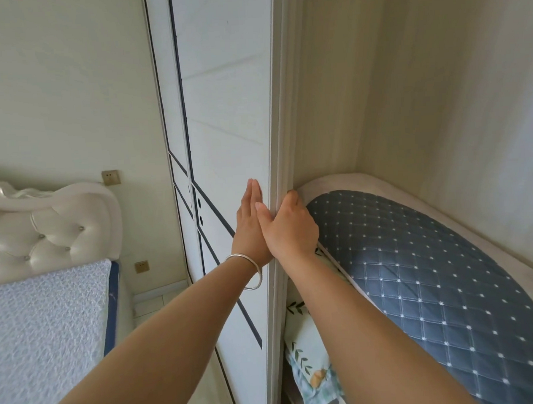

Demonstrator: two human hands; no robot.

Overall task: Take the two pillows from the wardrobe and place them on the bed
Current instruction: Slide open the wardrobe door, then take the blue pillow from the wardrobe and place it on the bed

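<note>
Both hands are on the white sliding wardrobe door (223,111). My left hand (249,221), a silver bangle on its wrist, lies flat against the door's front face. My right hand (291,228) curls its fingers around the door's right edge. Inside the open wardrobe lies a folded blue quilted blanket (432,273) with white dots. Under my right forearm a pillow (311,369) with a leaf and fruit print shows partly. A second pillow cannot be made out. The bed (43,324), with a white textured cover, is at the left.
A white tufted headboard (50,228) stands against the left wall. Two brass wall sockets (111,177) sit between the bed and the wardrobe. A strip of pale tiled floor (159,303) runs between them. The wardrobe's beige inner walls (439,100) enclose the blanket.
</note>
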